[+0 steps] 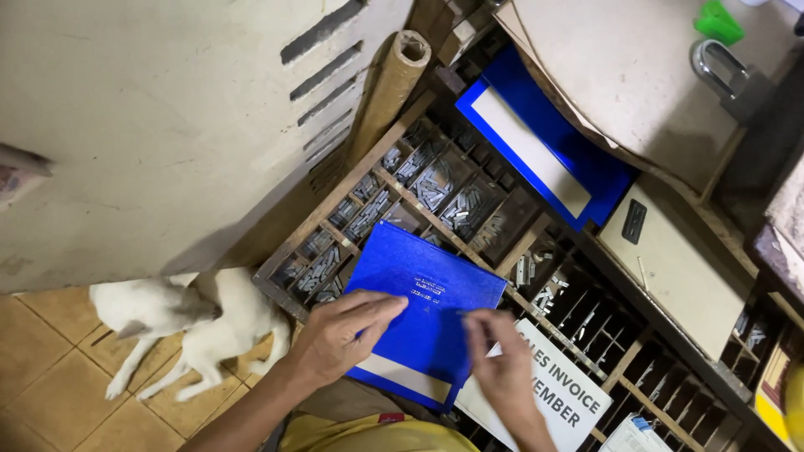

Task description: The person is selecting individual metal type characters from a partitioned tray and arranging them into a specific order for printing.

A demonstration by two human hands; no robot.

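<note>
A blue hardcover book [423, 289] with small pale lettering lies tilted on a wooden type case [469, 201]. My left hand [347, 331] rests flat on the book's near left part, fingers stretched across the cover. My right hand [494, 351] is at the book's right edge, fingertips pinched together on the cover; whether something small is between them I cannot tell. The case's compartments hold several small grey metal type pieces [435, 188].
A white dog [188, 318] lies on the tiled floor at left beside a pale metal cabinet [167, 125]. A second blue folder [540, 146] lies under cardboard sheets [636, 75]. A cardboard tube [394, 84], a padlock [729, 79] and a white printed sheet [553, 389] are nearby.
</note>
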